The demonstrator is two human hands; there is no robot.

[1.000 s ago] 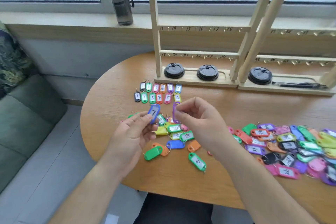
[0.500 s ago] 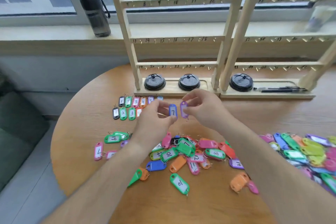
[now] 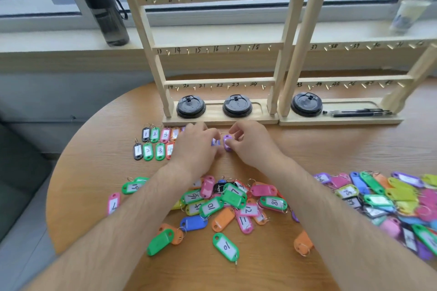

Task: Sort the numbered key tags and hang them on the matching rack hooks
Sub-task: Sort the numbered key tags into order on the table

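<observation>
My left hand (image 3: 197, 146) pinches a blue tag (image 3: 214, 142), mostly hidden by my fingers, low over the table. My right hand (image 3: 250, 143) pinches a purple tag (image 3: 227, 143) right beside it. Both hands sit at the right end of two sorted rows of tags (image 3: 153, 143) numbered 1, 2, 3 and up, just in front of the wooden rack (image 3: 220, 48). The rack's numbered hooks carry nothing. A loose pile of mixed tags (image 3: 227, 203) lies between my forearms.
A second rack (image 3: 350, 82) stands to the right, with pens (image 3: 357, 113) on its base. Three black lids (image 3: 237, 106) sit on the rack bases. A large heap of tags (image 3: 390, 198) covers the right of the table. A dark bottle (image 3: 101, 4) stands on the windowsill.
Both hands have carried the blue and purple tags away from me and down, from in the air to the right end of the sorted rows. My view has tilted lower.
</observation>
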